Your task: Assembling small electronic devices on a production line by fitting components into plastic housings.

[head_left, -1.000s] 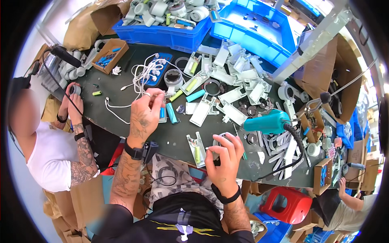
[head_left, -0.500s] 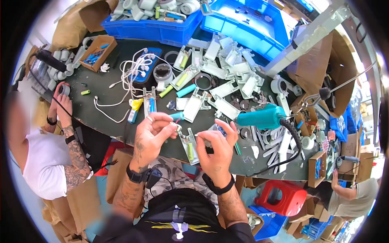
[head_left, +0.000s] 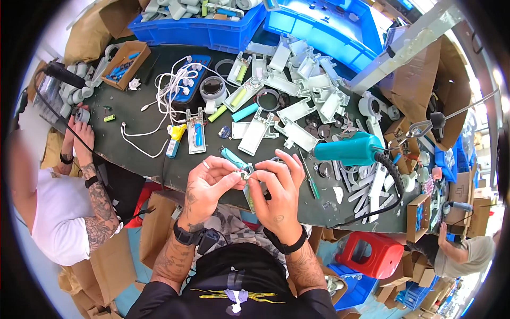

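Note:
My left hand (head_left: 210, 183) and my right hand (head_left: 280, 194) meet over the near edge of the table, fingertips almost touching. Between them, both pinch a small pale part with thin wires (head_left: 244, 174); its exact kind is too small to make out. Just beyond my left fingertips shows a teal cylindrical battery (head_left: 234, 158), partly covered by the fingers. Under my hands lies a white plastic housing with a green cell (head_left: 248, 199), mostly hidden. An open white housing with a blue cell (head_left: 196, 133) lies beyond my left hand, beside a yellow-capped glue bottle (head_left: 175, 141).
A teal electric screwdriver (head_left: 348, 150) hangs at the right on a black cord. White housings (head_left: 313, 85) pile up before blue bins (head_left: 196, 34). White cables (head_left: 172, 87) tangle at left-centre. A co-worker's hands (head_left: 81, 133) hold a grey ring part at the left.
My right hand has moved left and up to meet my left hand, which shifted slightly right and down. The small part now sits between both sets of fingertips.

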The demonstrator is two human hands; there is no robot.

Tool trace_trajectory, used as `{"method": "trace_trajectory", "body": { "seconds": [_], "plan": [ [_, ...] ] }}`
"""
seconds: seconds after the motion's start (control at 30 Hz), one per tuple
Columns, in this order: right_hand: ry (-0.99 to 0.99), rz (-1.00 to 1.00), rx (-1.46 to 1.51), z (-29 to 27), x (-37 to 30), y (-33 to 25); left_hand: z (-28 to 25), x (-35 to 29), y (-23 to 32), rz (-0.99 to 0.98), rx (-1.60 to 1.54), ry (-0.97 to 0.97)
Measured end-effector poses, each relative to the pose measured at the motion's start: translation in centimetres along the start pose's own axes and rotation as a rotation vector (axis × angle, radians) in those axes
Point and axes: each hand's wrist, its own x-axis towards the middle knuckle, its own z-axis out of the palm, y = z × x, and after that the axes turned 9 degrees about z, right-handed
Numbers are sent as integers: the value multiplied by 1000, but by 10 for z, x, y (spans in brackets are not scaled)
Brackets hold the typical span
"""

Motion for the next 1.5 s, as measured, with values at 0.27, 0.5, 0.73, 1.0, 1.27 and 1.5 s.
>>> {"method": "trace_trajectory", "body": {
  "seconds": [0.27, 0.5, 0.73, 1.0, 1.27, 1.5],
  "plan": [
    [-23, -42, -64, -4, 2, 2, -6, 1, -6, 54, 73, -67],
    [-17, -4, -57, -4, 2, 1, -11, 3, -6, 34, 105, -100],
    [-23, -50, -87, -5, 4, 7, -12, 4, -10, 25, 108, -145],
    [46, 40, 43, -9, -2, 9, -7, 0, -9, 59, 98, -100],
    [-28, 265, 204, -14, -13, 30, -12, 2, -9, 40, 155, -166],
    [-19, 226, 246, -14, -13, 31, -13, 0, -11, 127, 290, -224]
  ]
}}
